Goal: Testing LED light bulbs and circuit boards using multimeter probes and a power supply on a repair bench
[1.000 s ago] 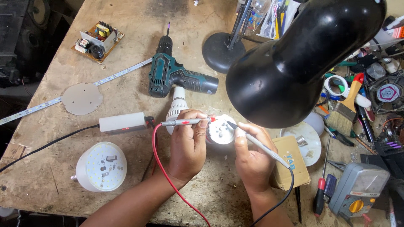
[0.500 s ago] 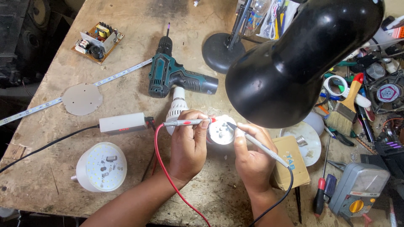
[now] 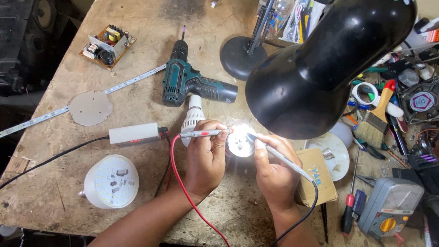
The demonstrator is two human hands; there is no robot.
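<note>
My left hand (image 3: 206,158) holds a red test probe (image 3: 201,133) with a red wire; its tip touches a small round LED board (image 3: 241,141) that glows brightly on the wooden bench. My right hand (image 3: 273,167) holds a grey-black test probe (image 3: 283,158) with a black wire, its tip on the same board from the right. Just behind my left hand a white bulb body (image 3: 192,118) lies on its side.
A black desk lamp head (image 3: 320,73) hangs over the board. A teal cordless drill (image 3: 187,82), a white power box (image 3: 134,134), a large LED bulb (image 3: 111,181), a grey disc (image 3: 90,108), an LED strip, a circuit board (image 3: 107,45), a multimeter (image 3: 388,208) and tool clutter surround my hands.
</note>
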